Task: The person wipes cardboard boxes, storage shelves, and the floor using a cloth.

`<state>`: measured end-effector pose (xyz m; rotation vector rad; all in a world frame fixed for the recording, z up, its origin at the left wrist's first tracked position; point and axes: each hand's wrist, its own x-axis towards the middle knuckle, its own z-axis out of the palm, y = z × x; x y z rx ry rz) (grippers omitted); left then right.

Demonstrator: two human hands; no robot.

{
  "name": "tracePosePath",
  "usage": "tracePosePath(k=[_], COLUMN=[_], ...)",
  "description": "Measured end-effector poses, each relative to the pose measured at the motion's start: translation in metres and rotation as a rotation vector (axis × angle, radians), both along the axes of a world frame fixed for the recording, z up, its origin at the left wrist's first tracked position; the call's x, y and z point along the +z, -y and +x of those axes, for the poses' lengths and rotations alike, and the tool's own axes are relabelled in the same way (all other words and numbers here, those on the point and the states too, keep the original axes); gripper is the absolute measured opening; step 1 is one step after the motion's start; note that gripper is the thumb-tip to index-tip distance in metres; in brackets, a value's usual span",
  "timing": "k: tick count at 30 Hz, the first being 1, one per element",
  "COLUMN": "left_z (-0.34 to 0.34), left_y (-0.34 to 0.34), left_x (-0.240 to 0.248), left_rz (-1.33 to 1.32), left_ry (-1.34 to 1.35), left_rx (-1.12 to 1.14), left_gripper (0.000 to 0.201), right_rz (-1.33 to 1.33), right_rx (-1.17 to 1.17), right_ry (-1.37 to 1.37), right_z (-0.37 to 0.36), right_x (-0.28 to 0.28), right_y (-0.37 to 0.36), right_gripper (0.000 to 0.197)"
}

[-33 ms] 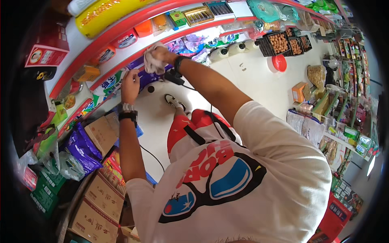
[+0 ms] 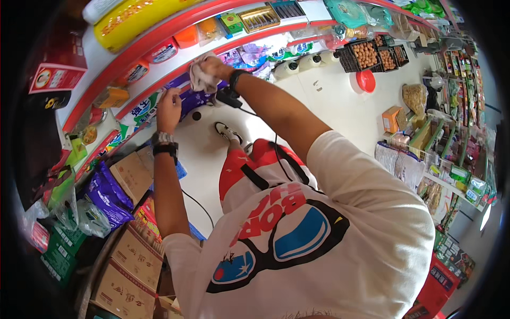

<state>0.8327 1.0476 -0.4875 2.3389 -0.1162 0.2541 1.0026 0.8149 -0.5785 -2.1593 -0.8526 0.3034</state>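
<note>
My right hand [image 2: 212, 66] is closed around a crumpled pale cloth [image 2: 202, 81], held against the front of the lower shelf. Purple packages [image 2: 194, 101] lie just below and beside the cloth. To the left, my left hand [image 2: 169, 110] reaches to the same shelf edge, close to the purple packages and a green-and-white package [image 2: 141, 108]. Its thumb stands a little apart from the fingers, and nothing shows in it. The fingertips are partly hidden, so I cannot tell whether they touch a package.
Red-edged shelving [image 2: 159, 80] curves along the front and left. Cardboard boxes [image 2: 125, 284] and purple bags [image 2: 106, 196] stand at left. A dark cable [image 2: 199, 204] trails on the floor. A red basin [image 2: 366, 81] and black crates of eggs [image 2: 365, 55] sit far right.
My left hand's fingers are drawn in slightly. My right hand and the cloth have shifted only a little.
</note>
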Motion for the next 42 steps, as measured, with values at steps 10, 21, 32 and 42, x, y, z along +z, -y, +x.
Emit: tracePosePath(k=[10, 21, 32, 42], left_z=[0.125, 0.173, 0.124, 0.006], left_y=[0.052, 0.128, 0.113, -0.034], left_x=[-0.059, -0.076, -0.092, -0.127], left_rz=[0.065, 0.034, -0.042, -0.163], left_ry=[-0.214, -0.193, -0.005, -0.055], left_rx=[-0.007, 0.273, 0.336, 0.454], left_gripper=[0.02, 0.016, 0.017, 0.022], right_rz=[-0.011, -0.084, -0.71, -0.675], right_rx=[-0.257, -0.299, -0.618, -0.293], right_ry=[-0.71, -0.749, -0.256, -0.328], right_z=[0.102, 0.214, 0.224, 0.111], right_x=[0.003, 0.024, 0.002, 0.01], right_y=[0.124, 0.4, 0.391, 0.112], right_gripper=[0.037, 0.042, 0.053, 0.051])
